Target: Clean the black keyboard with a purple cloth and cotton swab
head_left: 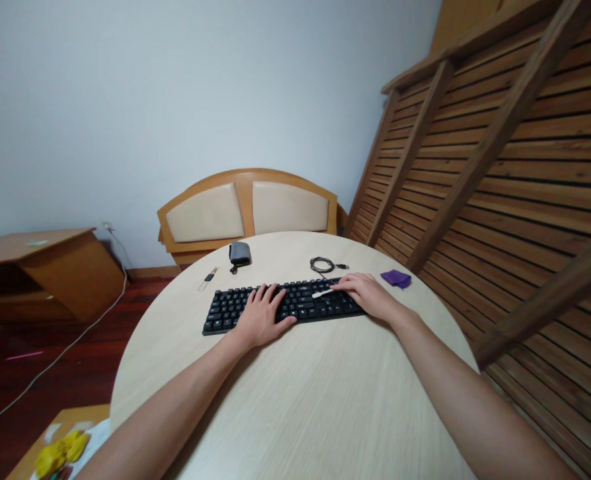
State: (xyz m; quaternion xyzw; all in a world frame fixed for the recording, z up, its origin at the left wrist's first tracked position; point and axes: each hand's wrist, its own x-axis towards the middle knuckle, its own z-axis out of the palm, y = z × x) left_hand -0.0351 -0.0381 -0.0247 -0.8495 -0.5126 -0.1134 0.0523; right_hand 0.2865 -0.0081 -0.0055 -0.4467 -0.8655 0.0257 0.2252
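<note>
A black keyboard [230,310] lies across the round table in front of me. My left hand [264,317] rests on its left-middle part, fingers spread over the keys and thumb out along the front edge. My right hand [364,293] is over the right part of the keyboard, closed on a thin white cotton swab [321,293]. The swab's white tip points left, down at the keys. The keyboard's coiled black cable [322,265] with its USB plug lies behind it.
The pale table [320,393] also holds a grey pouch [240,253], a small wire keycap puller [208,277] and a folded purple cloth [396,279]. Slatted wooden boards [525,187] lean at the right. Something yellow [61,452] lies low at the left.
</note>
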